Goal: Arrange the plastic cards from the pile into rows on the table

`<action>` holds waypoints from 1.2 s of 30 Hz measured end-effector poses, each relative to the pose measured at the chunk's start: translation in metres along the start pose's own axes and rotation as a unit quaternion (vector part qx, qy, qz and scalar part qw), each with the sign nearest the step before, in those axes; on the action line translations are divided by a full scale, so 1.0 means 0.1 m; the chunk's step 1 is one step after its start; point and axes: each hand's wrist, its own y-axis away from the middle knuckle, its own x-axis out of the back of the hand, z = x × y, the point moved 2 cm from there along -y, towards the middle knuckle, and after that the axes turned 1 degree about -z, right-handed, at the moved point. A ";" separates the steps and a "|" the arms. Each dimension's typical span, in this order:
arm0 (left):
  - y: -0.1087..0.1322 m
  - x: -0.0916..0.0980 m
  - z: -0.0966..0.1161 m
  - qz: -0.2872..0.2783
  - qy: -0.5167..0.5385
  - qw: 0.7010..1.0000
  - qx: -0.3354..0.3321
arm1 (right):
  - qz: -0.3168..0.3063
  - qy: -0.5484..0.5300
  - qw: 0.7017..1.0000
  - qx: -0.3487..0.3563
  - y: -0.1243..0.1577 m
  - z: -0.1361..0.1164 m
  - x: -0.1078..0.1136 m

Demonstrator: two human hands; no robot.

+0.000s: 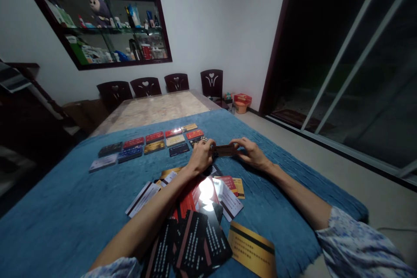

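A dark card (224,150) is held up between both hands, above the blue cloth. My left hand (202,156) pinches its left end, and my right hand (250,153) grips its right end. Stacks of cards sit in two rows beyond my left hand, among them a red stack (154,137), a blue stack (130,153) and a gold stack (154,147). Under my left forearm lies a loose pile with black cards (195,239), red cards (189,197) and a white card (232,204). A gold card (252,249) lies apart at the near right.
The blue cloth (65,208) covers the near part of a marble-topped table (163,106). Several dark chairs (145,87) stand at the far end. A wall shelf (107,30) holds bottles and a plush toy. To the right is a sliding glass door (358,74).
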 end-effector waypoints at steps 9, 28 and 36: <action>0.03 -0.04 0.00 -0.019 -0.056 0.998 -0.017 | -0.042 0.049 0.998 -0.019 0.02 -0.01 -0.05; 0.04 -0.02 0.03 -0.006 -0.029 1.000 0.009 | -0.047 0.053 0.997 -0.011 -0.01 -0.03 -0.09; 0.03 -0.04 -0.02 0.014 0.041 0.999 0.017 | -0.043 0.077 0.996 0.003 -0.02 -0.04 -0.08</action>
